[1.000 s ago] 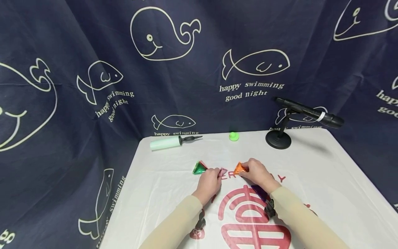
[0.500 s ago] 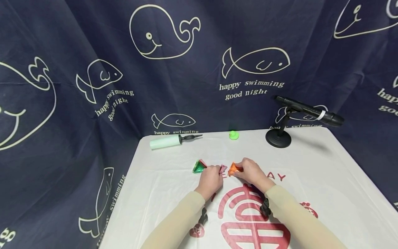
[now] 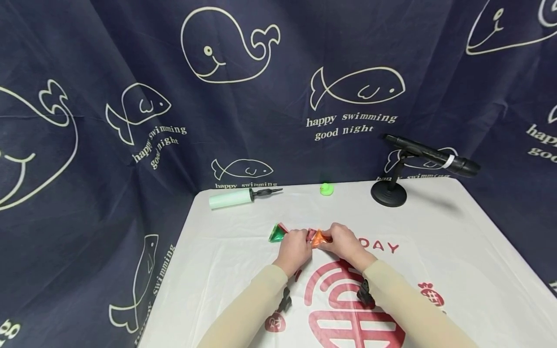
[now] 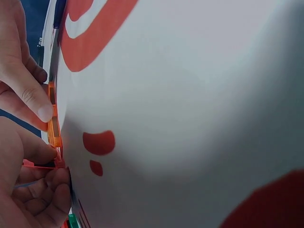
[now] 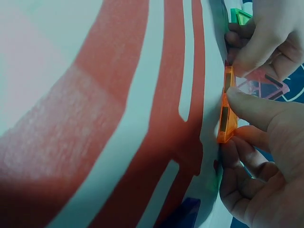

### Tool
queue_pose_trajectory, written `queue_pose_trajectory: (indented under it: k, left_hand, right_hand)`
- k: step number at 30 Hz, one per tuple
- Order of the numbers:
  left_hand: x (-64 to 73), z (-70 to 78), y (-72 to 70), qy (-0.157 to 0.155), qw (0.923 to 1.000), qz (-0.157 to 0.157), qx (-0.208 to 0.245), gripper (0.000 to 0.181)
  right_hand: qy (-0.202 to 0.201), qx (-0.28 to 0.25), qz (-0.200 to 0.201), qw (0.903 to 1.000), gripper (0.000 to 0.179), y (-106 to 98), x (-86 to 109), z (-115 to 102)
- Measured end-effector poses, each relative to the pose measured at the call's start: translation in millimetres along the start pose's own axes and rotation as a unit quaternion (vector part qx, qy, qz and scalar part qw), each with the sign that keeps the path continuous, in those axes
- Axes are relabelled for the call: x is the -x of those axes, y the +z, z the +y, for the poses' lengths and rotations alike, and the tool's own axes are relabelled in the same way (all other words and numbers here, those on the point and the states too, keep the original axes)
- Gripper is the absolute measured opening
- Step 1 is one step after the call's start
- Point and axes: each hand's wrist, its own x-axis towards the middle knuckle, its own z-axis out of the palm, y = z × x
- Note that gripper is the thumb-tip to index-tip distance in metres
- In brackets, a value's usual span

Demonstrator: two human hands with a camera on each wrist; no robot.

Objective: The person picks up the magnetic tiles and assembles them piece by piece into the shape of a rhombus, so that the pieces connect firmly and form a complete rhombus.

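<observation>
In the head view my right hand [image 3: 345, 244] pinches a translucent orange triangular magnetic tile [image 3: 319, 239] between thumb and fingers. Dark strips show along the orange tile's edge in the right wrist view. Just left of it, my left hand [image 3: 294, 250] pinches a pinkish-red magnetic tile [image 3: 311, 234], seen as a pink triangle [image 5: 270, 85] beyond the thumb in the right wrist view. The orange tile's end overlaps the pink one in the head view. Beyond the left hand's far side lies a green triangular tile [image 3: 277, 234] with a red tile [image 3: 283, 227] behind it.
A mint-green hand pump [image 3: 231, 198], a green rubber duck [image 3: 326, 189] and a black microphone on a stand [image 3: 388, 194] stand along the table's back edge. A purple tile [image 5: 185, 213] lies near the right wrist. Red printing marks the white sheet [image 3: 235, 270].
My right hand has moved left with the orange tile, from apart to right at the pink tile. The left hand has barely shifted. More printed letters show on the right.
</observation>
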Motion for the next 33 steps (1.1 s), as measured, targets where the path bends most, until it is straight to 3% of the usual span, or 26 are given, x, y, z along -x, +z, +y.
queue_pose_trajectory:
  k: [12,23,33]
  left_hand:
    - [-1.3,-0.7,-1.2,-0.008,0.9999,-0.006,-0.004,0.005]
    - [1.0,2.3,-1.5,0.006,0.9998,0.011,-0.014,0.01]
    - [1.0,2.0,-1.9,0.013,0.9994,0.019,-0.025,0.01]
  right_hand:
    - [0.031,-0.003,-0.001,0.9995,0.042,3.5,-2.8,-3.2]
    - [0.02,-0.005,0.003,0.9998,0.039,1.6,-2.1,-1.9]
    - [-0.019,-0.011,0.02,0.9996,0.032,7.8,-3.1,0.4]
